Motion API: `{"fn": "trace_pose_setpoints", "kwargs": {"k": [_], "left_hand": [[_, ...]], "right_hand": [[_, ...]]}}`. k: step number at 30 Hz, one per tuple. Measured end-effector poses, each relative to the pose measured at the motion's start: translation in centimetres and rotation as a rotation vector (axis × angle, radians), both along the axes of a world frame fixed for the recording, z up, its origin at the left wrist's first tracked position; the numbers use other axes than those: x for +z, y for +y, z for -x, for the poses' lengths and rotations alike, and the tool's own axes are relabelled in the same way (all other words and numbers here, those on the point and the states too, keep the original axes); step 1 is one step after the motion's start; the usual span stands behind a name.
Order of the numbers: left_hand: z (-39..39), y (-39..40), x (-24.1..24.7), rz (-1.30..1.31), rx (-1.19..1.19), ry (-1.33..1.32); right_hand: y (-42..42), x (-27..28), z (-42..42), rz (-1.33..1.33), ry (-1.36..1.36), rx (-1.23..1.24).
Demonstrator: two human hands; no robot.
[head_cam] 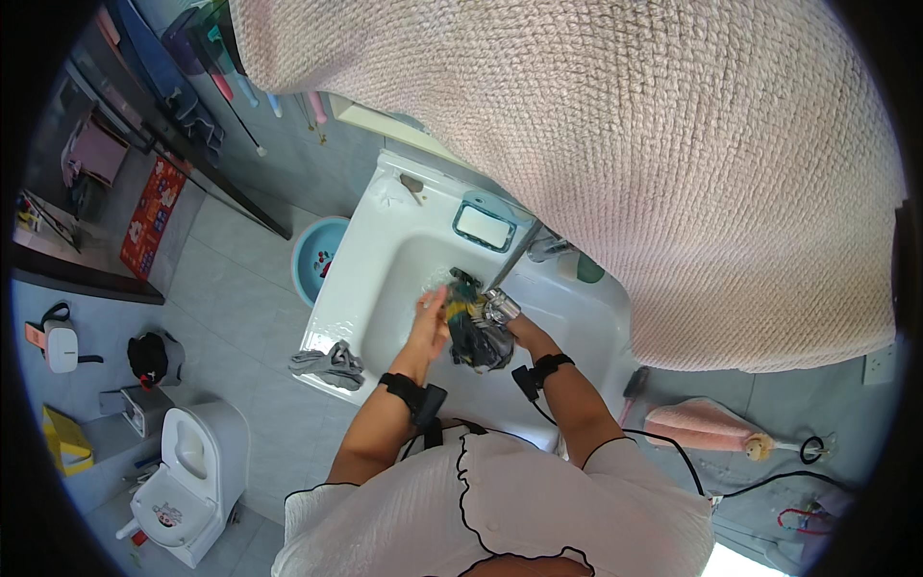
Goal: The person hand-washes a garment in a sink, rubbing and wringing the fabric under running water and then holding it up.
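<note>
A dark wet cloth item with a yellow stripe (pixel 472 335) hangs bunched below the chrome faucet head (pixel 500 306) over the white sink basin (pixel 404 267). My left hand (pixel 431 324) is at the item's left side, fingers spread and raised; whether it touches the fabric is unclear. My right hand (pixel 523 330) is just right of the faucet head beside the bunched fabric, its fingers mostly hidden behind the faucet and the item, so its grip does not show. A grey cloth (pixel 332 366) lies crumpled on the sink's near left corner.
A soap dish with a white bar (pixel 484 227) sits on the sink's back ledge. A large beige towel (pixel 613 144) hangs across the upper right. A blue basin (pixel 310 263) stands left of the sink, and a toilet (pixel 209 461) at lower left. A black cable (pixel 670 441) runs right.
</note>
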State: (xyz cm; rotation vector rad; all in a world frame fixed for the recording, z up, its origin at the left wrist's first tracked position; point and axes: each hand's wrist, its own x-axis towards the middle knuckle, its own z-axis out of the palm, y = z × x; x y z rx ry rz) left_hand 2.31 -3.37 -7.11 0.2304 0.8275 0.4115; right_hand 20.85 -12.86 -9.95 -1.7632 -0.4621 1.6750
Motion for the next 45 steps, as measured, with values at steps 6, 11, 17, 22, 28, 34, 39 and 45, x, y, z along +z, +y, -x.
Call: {"fn": "trace_pose_setpoints", "kwargs": {"k": [6, 11, 17, 22, 28, 34, 39, 45], "left_hand": [[3.0, -2.8, -6.5, -0.207, -0.681, 0.475], [2.8, -3.0, -6.3, -0.342, -0.526, 0.245], [0.9, -1.1, -3.9, -0.48, -0.537, 0.338], [0.2, 0.7, 0.6, -0.178, -0.23, -0.032], [-1.0, 0.0, -3.3, -0.604, -0.672, 0.27], [-0.7, 3.1, 2.1, -0.978, -0.404, 0.211], [1.4, 5.0, 7.9, -1.244, -0.325, 0.331], [2.3, 4.1, 15.9, -0.508, -0.269, -0.032]], "right_hand": [[-1.8, 1.4, 1.8, 0.038, 0.358, -0.043], [-2.4, 3.2, 1.2, -0.298, 0.826, -0.459], [-3.8, 0.1, 1.2, -0.106, 0.396, -0.278], [-3.4, 7.4, 0.3, -0.313, 0.5, -0.432], [-5.6, 5.1, 0.0, -0.23, 0.39, -0.282], [-8.4, 7.5, -2.3, -0.405, 0.316, -0.665], [-4.7, 3.8, 0.7, -0.138, 0.014, -0.575], [2.2, -0.8, 5.0, -0.462, 0.668, -0.742]]}}
